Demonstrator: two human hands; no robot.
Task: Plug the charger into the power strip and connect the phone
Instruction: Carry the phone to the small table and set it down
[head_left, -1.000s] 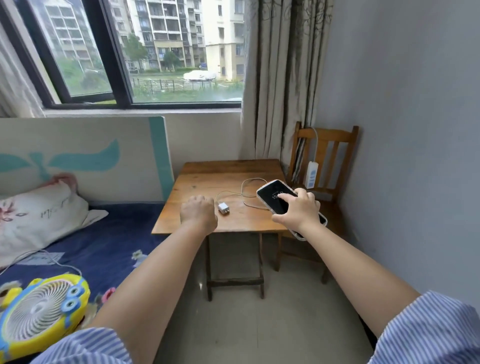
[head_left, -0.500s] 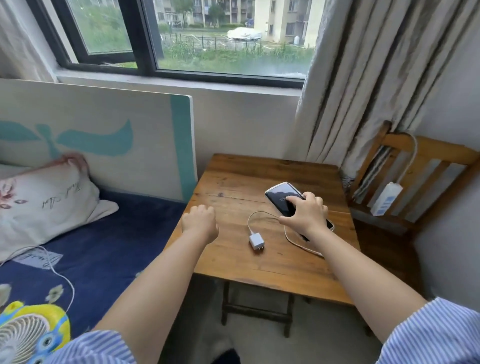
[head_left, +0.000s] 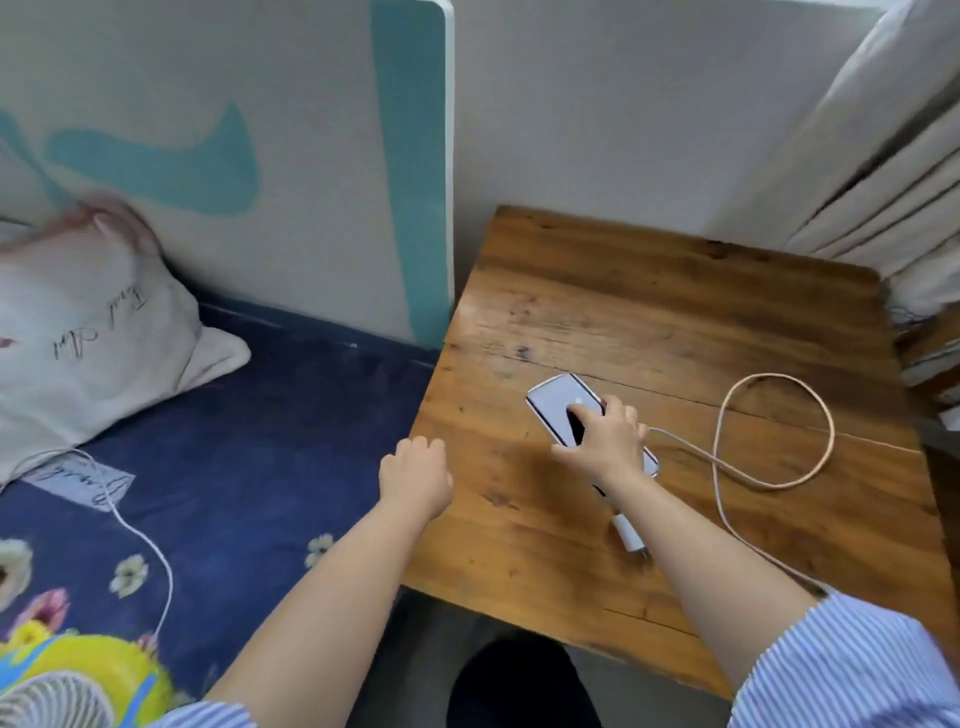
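Note:
A phone (head_left: 558, 402) in a pale case lies screen-up on the wooden table (head_left: 649, 312). My right hand (head_left: 605, 441) rests on its near half, fingers curled around its edges. A small white charger plug (head_left: 629, 535) lies on the table just under my right wrist. Its pinkish cable (head_left: 779, 431) loops across the table's right side. My left hand (head_left: 415, 473) hovers at the table's left edge, loosely curled and holding nothing. The power strip is out of view.
A bed with a dark blue floral sheet (head_left: 234, 441) and a white pillow (head_left: 88, 332) lies left of the table. A yellow fan (head_left: 67, 680) with a white cord sits at the bottom left. A headboard (head_left: 260, 156) and curtains (head_left: 883, 156) stand behind.
The view has tilted down and moved closer, so the window, chair and power strip have left the frame. My right hand stays on the phone; the charger now lies nearer my wrist.

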